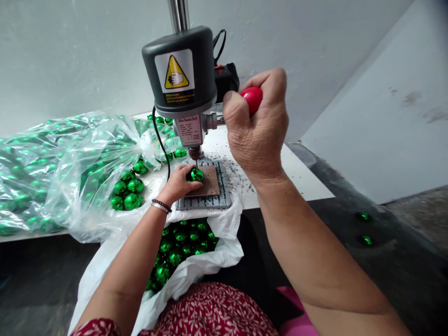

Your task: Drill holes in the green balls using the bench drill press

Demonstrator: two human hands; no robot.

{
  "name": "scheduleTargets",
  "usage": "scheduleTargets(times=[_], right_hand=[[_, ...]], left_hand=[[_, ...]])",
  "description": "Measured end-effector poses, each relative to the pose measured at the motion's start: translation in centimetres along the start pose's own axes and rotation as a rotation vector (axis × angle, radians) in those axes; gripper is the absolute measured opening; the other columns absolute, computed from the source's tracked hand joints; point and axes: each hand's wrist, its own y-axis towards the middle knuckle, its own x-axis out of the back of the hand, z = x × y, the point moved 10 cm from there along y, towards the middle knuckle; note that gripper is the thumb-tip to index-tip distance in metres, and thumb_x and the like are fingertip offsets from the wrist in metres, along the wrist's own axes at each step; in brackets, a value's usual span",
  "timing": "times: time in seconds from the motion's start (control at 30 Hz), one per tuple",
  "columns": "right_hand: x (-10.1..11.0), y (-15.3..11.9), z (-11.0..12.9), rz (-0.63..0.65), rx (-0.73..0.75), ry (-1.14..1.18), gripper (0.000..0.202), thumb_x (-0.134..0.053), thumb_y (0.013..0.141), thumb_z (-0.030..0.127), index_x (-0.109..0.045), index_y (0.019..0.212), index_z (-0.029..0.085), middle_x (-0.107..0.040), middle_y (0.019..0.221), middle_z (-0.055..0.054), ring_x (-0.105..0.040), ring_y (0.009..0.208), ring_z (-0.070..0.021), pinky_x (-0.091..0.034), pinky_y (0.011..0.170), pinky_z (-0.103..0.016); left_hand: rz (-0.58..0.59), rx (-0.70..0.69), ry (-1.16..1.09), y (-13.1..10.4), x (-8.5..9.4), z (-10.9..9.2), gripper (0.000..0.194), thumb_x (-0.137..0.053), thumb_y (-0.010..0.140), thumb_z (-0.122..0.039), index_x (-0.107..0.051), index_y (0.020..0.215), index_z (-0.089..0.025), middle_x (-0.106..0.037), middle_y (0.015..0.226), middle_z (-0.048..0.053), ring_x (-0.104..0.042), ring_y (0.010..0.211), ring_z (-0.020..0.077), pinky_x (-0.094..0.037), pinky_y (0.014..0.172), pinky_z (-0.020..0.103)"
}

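A shiny green bauble (196, 175) rests on a brown board (211, 182) on the base of a mini bench drill (180, 70). My left hand (179, 183) grips the bauble between thumb and fingers from the left side. Right above it is the drill bit (196, 163), its tip at or very near the bauble's top; whether it has entered I cannot tell. My right hand (261, 121) is wrapped round the red knob (252, 99) of the drill's feed lever, to the right of the drill head.
Clear plastic bags (52, 168) full of green baubles cover the table's left part, with several loose baubles (133, 200) beside them. An open white bag (224, 256) of baubles lies below the table edge. Dark shavings (233, 163) litter the white tabletop. Two baubles (366, 240) lie on the floor.
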Motion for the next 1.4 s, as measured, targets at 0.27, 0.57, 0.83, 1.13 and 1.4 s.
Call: scheduleTargets(times=[0.27,0.57,0.83,1.13,1.4], right_hand=[[-0.2,0.2,-0.1,0.0,0.012,-0.015,0.026,-0.04,0.095,0.044,-0.042,0.091,0.018,-0.042,0.082,0.001,-0.042,0.073,-0.0047,-0.042,0.074,-0.02],[-2.3,4.5,-0.8,0.222,-0.243,-0.286,0.029,-0.046,0.096,0.037,-0.051,0.109,0.012,-0.037,0.083,0.002,-0.022,0.072,-0.0075,-0.032,0.08,-0.023],[-3.4,5.9,-1.6,0.271,-0.282,-0.274,0.032,-0.037,0.099,0.031,-0.052,0.117,0.009,-0.035,0.083,0.001,-0.018,0.07,-0.0082,-0.04,0.095,-0.028],[-3.2,5.6,-1.6,0.237,-0.292,-0.25,0.026,-0.036,0.1,0.029,-0.049,0.111,0.01,-0.036,0.083,0.002,-0.022,0.07,-0.0072,-0.038,0.087,-0.023],[-1.8,4.3,-0.6,0.136,-0.253,-0.207,0.017,-0.052,0.094,0.029,-0.042,0.088,0.017,-0.041,0.076,0.004,-0.026,0.067,-0.0068,-0.033,0.076,-0.022]], left_hand=[[0.028,0.056,-0.26,-0.3,-0.6,1.1,0.06,-0.065,0.08,-0.042,-0.058,0.134,-0.014,-0.068,0.123,0.01,-0.061,0.113,0.027,-0.045,0.106,0.041],[-0.034,0.092,-0.378,0.2,-0.2,1.8,0.045,-0.067,0.077,-0.046,-0.066,0.111,-0.016,-0.069,0.1,0.005,-0.061,0.093,0.0208,-0.049,0.089,0.034],[-0.042,0.106,-0.341,0.5,-0.4,2.4,0.06,-0.076,0.066,-0.041,-0.067,0.119,-0.015,-0.072,0.109,0.007,-0.064,0.1,0.0238,-0.048,0.095,0.037],[-0.006,0.181,-0.201,-0.2,-0.9,1.4,0.076,-0.08,0.068,-0.035,-0.061,0.138,-0.013,-0.074,0.112,0.009,-0.067,0.099,0.0249,-0.051,0.095,0.038],[-0.007,0.189,-0.336,-0.3,-2.0,1.8,0.078,-0.08,0.067,-0.037,-0.06,0.139,-0.013,-0.074,0.11,0.007,-0.067,0.097,0.0232,-0.051,0.094,0.036]])
